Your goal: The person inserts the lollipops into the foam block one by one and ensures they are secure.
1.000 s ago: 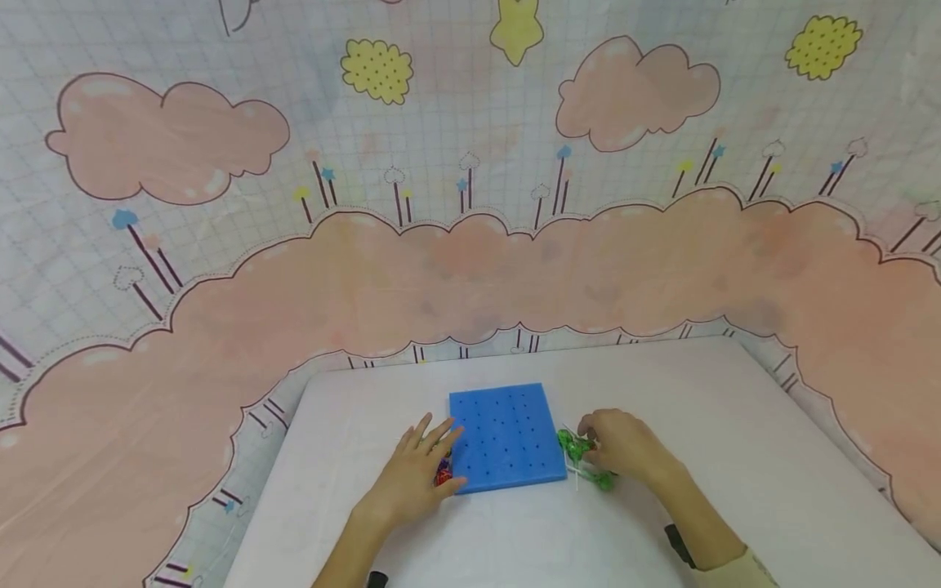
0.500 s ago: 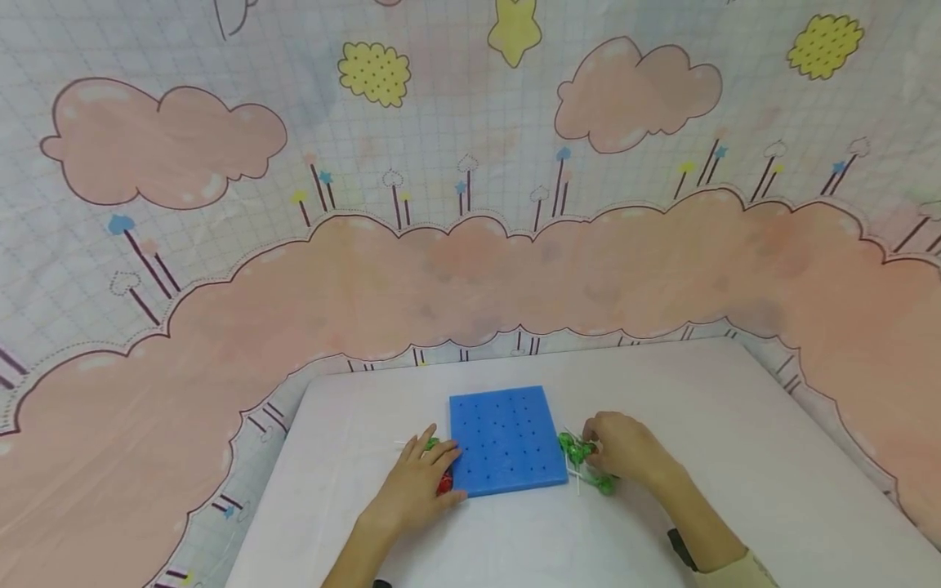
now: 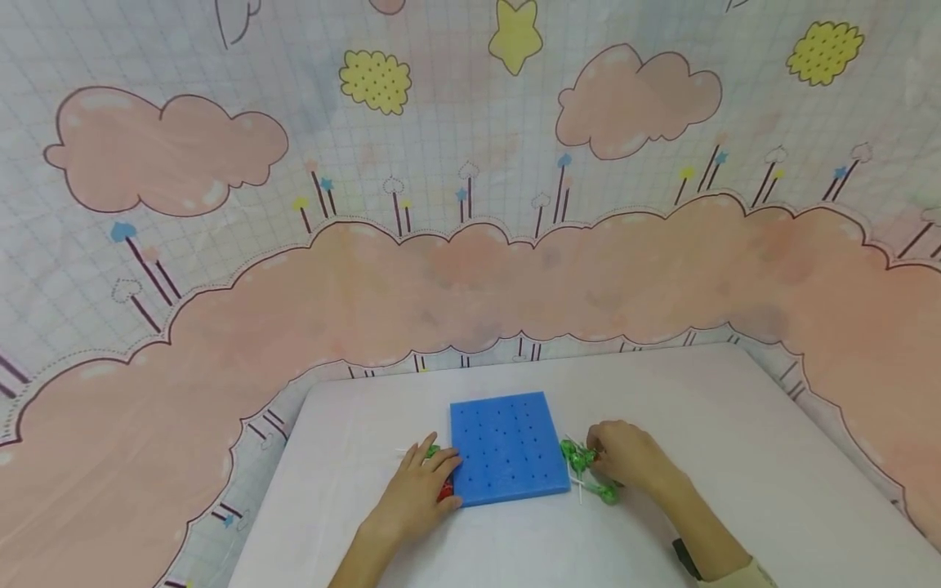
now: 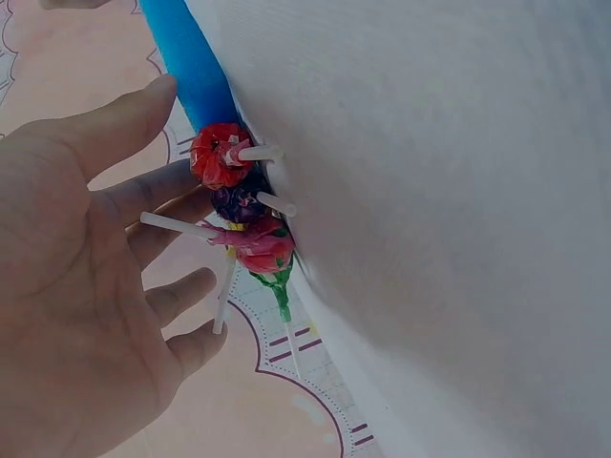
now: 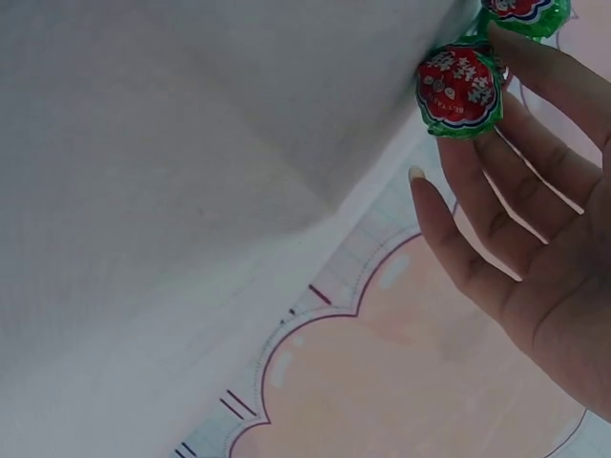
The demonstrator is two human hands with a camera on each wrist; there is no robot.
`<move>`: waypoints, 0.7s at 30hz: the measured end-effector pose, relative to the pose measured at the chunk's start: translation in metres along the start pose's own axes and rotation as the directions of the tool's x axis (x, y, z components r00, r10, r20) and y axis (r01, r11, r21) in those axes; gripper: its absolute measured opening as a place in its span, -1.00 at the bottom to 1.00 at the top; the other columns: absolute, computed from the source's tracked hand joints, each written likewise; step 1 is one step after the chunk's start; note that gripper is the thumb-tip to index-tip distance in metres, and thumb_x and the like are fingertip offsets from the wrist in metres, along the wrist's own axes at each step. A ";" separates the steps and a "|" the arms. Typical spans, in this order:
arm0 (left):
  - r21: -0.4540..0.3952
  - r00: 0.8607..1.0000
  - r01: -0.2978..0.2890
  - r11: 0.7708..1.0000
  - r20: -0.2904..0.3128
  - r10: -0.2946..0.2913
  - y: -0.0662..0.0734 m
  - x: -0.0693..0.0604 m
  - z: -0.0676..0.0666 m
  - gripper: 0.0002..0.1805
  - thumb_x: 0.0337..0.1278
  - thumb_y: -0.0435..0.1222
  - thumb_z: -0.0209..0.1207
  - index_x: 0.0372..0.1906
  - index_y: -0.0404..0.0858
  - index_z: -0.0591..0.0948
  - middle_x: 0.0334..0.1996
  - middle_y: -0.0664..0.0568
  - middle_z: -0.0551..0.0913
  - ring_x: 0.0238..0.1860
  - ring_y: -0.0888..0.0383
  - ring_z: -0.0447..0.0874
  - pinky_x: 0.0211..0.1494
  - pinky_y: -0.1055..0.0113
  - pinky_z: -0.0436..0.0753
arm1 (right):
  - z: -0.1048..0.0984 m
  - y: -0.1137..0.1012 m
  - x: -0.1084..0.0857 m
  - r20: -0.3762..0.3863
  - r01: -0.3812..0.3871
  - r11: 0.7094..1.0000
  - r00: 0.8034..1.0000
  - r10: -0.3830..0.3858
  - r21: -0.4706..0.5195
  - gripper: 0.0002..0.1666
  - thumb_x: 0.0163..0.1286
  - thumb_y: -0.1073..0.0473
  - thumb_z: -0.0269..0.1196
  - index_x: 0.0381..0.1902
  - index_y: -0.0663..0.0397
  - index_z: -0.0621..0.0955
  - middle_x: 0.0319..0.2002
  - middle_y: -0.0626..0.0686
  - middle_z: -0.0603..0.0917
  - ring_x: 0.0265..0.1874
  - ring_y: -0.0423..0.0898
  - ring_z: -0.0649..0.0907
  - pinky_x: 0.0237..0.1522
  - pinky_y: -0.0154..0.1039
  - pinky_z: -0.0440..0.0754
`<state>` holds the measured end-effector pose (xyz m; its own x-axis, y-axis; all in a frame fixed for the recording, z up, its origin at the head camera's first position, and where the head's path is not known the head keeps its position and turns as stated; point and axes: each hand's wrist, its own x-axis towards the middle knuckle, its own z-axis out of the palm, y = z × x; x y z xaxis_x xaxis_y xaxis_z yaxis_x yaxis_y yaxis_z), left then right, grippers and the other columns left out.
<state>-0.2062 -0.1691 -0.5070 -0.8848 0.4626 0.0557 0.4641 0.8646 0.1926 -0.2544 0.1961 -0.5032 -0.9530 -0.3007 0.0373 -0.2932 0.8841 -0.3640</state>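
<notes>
The fingers (image 3: pixel 443 467) of the left hand (image 3: pixel 412 496) stand apart and loosely bent, their tips at the left edge of a blue board (image 3: pixel 507 449); I see nothing gripped between them. From the left wrist view I make out a row of lollipops between that hand and the white desk (image 3: pixel 515 543): a red lollipop (image 4: pixel 220 162) nearest the board, then a purple lollipop (image 4: pixel 236 202), then a pink lollipop (image 4: pixel 265 250), with white sticks pointing several ways. Past the knuckles, my head view shows a green lollipop (image 3: pixel 434 451).

The right hand (image 3: pixel 628 456) bends over a cluster of green lollipops (image 3: pixel 578 457) just beside the board's right edge. Its thumb lies against the red-and-green wrappers in the right wrist view, but I cannot tell whether the fingers pinch one. The board lies flat on the desk, rows of small holes facing up. Behind it I have a cloud-printed cloth (image 3: pixel 507 278).
</notes>
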 end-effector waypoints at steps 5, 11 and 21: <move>0.005 1.000 0.006 1.000 -0.006 -0.006 0.000 0.000 0.002 -0.33 0.35 0.02 0.33 0.42 -0.22 0.54 0.45 -0.06 0.49 0.61 -0.28 0.09 0.60 -0.30 0.12 | 0.001 0.001 0.001 0.001 -0.002 1.000 1.000 0.002 0.018 -0.82 0.22 0.31 0.51 -0.25 0.03 0.73 -0.49 -0.19 0.55 -0.47 -0.19 0.50 -0.41 -0.27 0.53; 0.013 1.000 -0.002 1.000 -0.015 0.003 -0.001 0.000 0.003 -0.36 0.35 0.01 0.33 0.42 -0.18 0.55 0.44 -0.06 0.49 0.61 -0.28 0.10 0.59 -0.32 0.12 | 0.001 0.002 0.001 -0.001 -0.006 0.999 1.000 0.006 0.038 -0.84 0.24 0.33 0.47 -0.25 0.02 0.72 -0.48 -0.17 0.58 -0.47 -0.18 0.51 -0.40 -0.26 0.55; 0.005 1.000 0.002 1.000 -0.003 -0.002 -0.001 0.000 0.005 -0.38 0.37 0.01 0.31 0.43 -0.10 0.55 0.46 -0.06 0.48 0.62 -0.28 0.08 0.60 -0.34 0.07 | 0.001 0.003 0.002 -0.013 -0.011 0.999 1.000 0.012 0.040 -0.80 0.21 0.32 0.47 -0.22 0.03 0.71 -0.46 -0.17 0.57 -0.45 -0.17 0.51 -0.37 -0.24 0.56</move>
<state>-0.2061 -0.1692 -0.5118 -0.8860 0.4601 0.0578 0.4623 0.8666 0.1881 -0.2565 0.1977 -0.5048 -0.9573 -0.2856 0.0448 -0.2791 0.8725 -0.4010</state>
